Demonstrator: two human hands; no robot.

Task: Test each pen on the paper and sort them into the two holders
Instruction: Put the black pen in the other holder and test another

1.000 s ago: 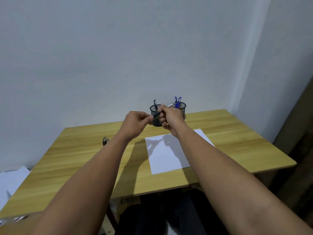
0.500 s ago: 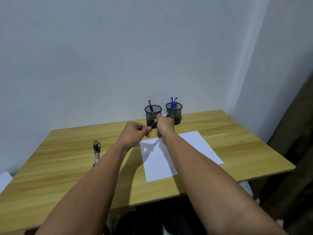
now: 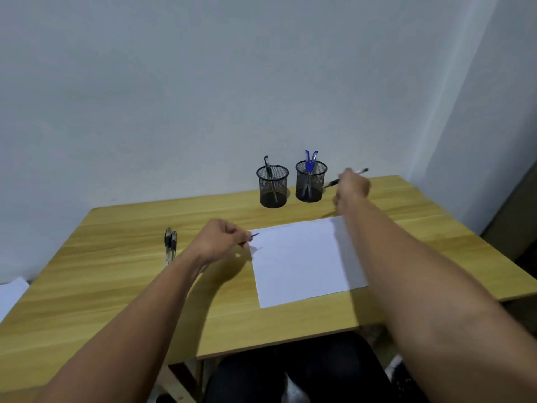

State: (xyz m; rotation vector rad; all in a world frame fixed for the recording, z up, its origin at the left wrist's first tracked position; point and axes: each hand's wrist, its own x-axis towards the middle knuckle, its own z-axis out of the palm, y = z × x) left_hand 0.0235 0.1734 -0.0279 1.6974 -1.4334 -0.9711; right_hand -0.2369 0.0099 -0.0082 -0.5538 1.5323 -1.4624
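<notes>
hands parted | R hand [image 3: 353,184] grips pen [image 3: 361,171] by blue-pen holder [image 3: 310,181] | L hand [image 3: 222,238] pinches cap [image 3: 254,235]

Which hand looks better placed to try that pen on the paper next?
Right. The right hand holds the uncapped pen; the left hand only pinches its cap at the paper edge.

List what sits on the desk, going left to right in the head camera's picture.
Two loose pens → left hand pinching a pen cap → left mesh holder → right mesh holder → right hand holding a pen.
</notes>
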